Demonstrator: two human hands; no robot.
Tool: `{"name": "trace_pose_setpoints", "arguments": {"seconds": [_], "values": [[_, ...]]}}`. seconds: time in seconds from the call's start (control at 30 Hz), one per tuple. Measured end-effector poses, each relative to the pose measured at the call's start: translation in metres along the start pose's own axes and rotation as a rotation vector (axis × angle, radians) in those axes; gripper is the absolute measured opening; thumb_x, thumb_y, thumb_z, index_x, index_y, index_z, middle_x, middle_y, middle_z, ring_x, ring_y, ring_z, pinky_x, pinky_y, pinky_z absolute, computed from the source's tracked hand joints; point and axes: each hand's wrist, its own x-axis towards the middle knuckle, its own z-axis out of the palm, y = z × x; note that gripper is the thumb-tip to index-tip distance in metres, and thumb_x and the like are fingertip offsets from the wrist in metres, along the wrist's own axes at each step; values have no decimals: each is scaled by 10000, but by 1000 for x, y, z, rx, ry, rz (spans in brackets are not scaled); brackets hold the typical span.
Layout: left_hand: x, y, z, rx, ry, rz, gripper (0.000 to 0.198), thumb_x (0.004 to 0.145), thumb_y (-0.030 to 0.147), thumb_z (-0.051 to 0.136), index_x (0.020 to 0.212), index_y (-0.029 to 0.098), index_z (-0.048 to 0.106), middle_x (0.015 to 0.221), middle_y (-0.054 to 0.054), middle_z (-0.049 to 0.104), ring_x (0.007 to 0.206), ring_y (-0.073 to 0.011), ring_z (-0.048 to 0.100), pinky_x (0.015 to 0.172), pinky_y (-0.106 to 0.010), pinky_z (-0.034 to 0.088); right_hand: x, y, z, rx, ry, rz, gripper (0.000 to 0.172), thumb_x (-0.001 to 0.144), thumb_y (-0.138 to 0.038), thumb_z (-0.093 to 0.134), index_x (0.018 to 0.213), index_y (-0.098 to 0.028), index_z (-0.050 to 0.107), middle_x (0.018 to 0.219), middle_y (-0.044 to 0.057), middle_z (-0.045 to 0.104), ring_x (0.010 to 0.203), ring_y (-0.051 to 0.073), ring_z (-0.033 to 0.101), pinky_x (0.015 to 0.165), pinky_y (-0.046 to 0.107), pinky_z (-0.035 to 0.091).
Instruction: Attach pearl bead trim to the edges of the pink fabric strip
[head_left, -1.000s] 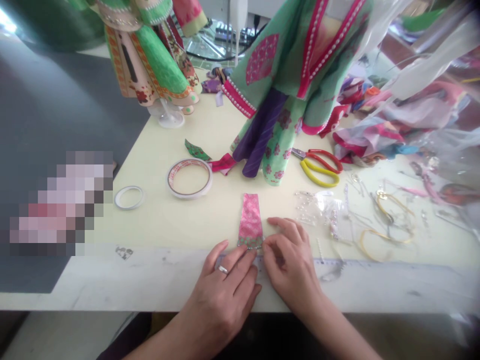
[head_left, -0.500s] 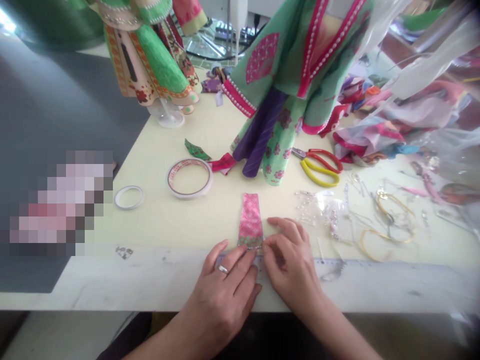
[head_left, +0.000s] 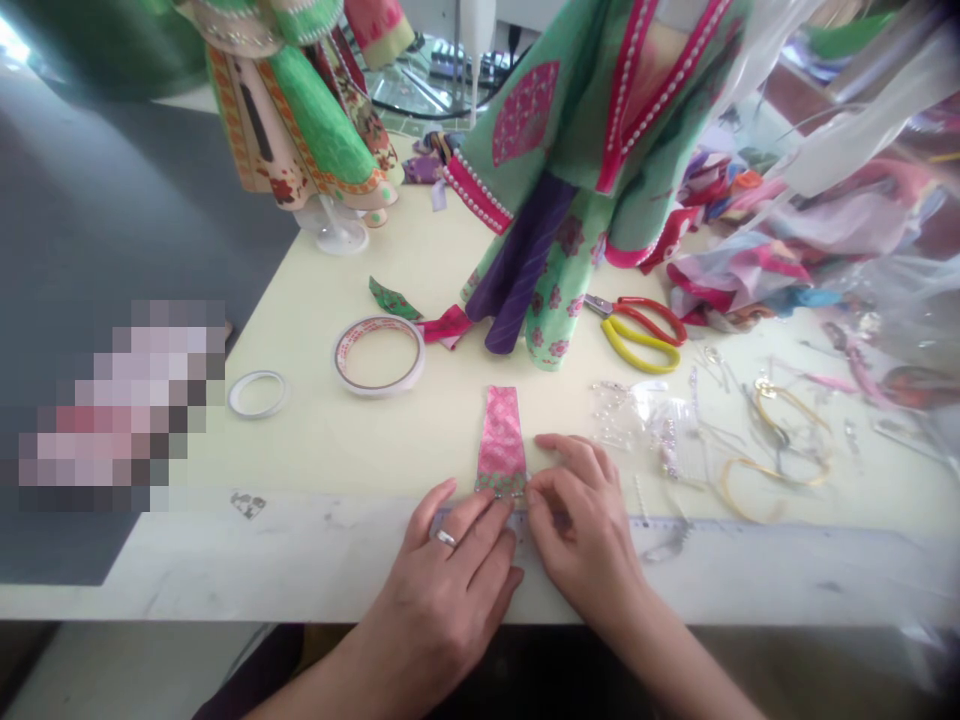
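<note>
A small tapered pink patterned fabric piece (head_left: 502,430) lies flat on the table in front of me. Along its near edge runs a green dotted band (head_left: 495,484) with a beaded-looking lower rim. Fingertips of my left hand (head_left: 457,560), which wears a ring, press down on that rim with the fingers stretched out. At the band's right corner, my right hand (head_left: 577,525) pinches thumb and forefinger together, its other fingers loosely raised. Whatever lies inside this pinch is too small to make out. A clear ruler (head_left: 720,525) lies under and beside both hands.
A doll-sized green robe on a figure (head_left: 555,270) stands just behind the fabric; another dressed figure (head_left: 315,150) is farther left. Tape rolls (head_left: 339,352) lie left, scissors (head_left: 645,345) right. Beads (head_left: 667,445), yellow cord (head_left: 795,480) and heaped fabric scraps (head_left: 780,270) cover the right side.
</note>
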Motion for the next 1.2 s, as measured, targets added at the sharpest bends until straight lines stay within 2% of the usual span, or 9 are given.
{"name": "trace_pose_setpoints", "arguments": {"seconds": [0.57,0.87,1.2], "values": [[0,0,0,13,1,7,236,848,140,558,1063,74,631,1157,-135,652,1087,-280,568,1005,-506,341,1,-1,1,-13,-2,-10,149,796,-62,486,728,-189,526,1085,107,545,1021,266,483,875,491,404],[-2,1,5,15,-14,-10,322,854,175,559,1167,112,596,1249,-89,607,1104,-292,539,1044,-516,280,1,-1,1,-16,0,-3,146,806,-81,493,705,-178,535,1080,115,557,1013,265,488,873,479,406],[-2,1,7,5,-26,-19,337,861,200,558,1185,113,584,1261,-84,599,1110,-287,527,1052,-520,255,1,-1,1,-17,10,-6,147,800,-86,489,703,-181,546,1078,115,563,1017,268,491,879,492,405]]}}
